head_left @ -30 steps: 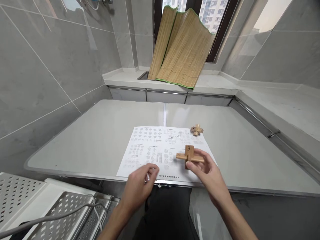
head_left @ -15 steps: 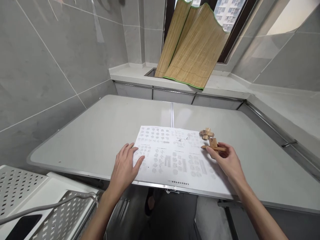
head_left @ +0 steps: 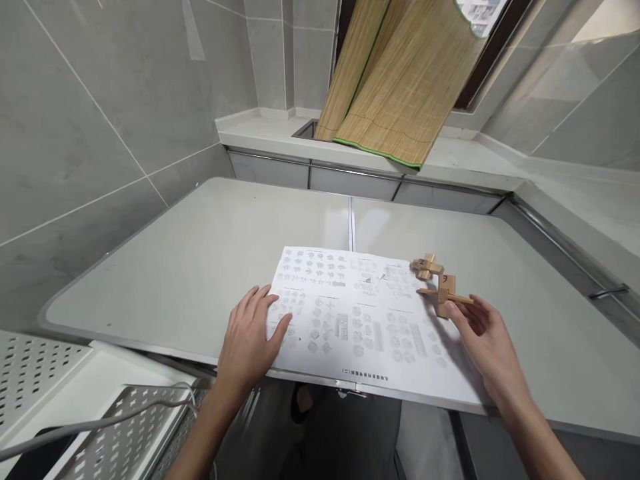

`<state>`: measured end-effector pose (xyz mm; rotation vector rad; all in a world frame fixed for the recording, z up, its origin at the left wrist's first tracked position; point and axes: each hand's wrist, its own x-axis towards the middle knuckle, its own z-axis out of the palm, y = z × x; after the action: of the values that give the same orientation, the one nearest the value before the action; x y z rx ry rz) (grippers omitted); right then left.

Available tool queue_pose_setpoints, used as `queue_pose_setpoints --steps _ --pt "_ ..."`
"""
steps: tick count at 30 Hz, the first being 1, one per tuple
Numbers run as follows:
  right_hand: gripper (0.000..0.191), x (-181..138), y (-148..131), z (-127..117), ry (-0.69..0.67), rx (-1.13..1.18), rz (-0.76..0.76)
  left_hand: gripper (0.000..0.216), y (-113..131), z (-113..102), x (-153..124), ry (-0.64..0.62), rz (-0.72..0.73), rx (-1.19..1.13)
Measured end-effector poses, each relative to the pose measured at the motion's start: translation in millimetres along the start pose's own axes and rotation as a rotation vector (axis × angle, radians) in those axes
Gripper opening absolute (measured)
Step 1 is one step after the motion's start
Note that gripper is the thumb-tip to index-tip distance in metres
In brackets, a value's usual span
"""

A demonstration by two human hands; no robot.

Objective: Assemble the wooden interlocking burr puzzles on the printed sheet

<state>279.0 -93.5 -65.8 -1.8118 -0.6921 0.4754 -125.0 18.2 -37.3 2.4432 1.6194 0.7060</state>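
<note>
Two wooden puzzles (head_left: 427, 266) sit at the sheet's (head_left: 350, 313) two o'clock corner; right hand (head_left: 487, 343), fingers loosely open, just touches the nearer cross puzzle (head_left: 445, 295); left hand (head_left: 249, 340) lies flat on paper; I'd keep it pinned.

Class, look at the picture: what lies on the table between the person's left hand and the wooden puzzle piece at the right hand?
In the head view, only the printed instruction sheet lies between the left hand and the wooden puzzle piece; nothing stands on that stretch of paper.
</note>
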Motion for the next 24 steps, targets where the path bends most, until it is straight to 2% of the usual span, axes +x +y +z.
queue_pose_setpoints --steps 4,7,14,24 --pt "0.068 -20 10 -11 0.094 0.048 -0.048 0.040 1 0 1 -0.015 -0.002 0.022" --pt "0.052 -28 9 -17 0.152 0.037 -0.014 0.041 2 -1 1 -0.014 0.000 0.037" --pt "0.043 -37 -10 -16 -0.032 -0.019 0.071 0.042 5 -2 0 -0.006 -0.011 0.051" --pt "0.038 -34 -7 -16 -0.092 -0.071 0.031 0.043 5 -2 2 -0.016 -0.022 0.067"
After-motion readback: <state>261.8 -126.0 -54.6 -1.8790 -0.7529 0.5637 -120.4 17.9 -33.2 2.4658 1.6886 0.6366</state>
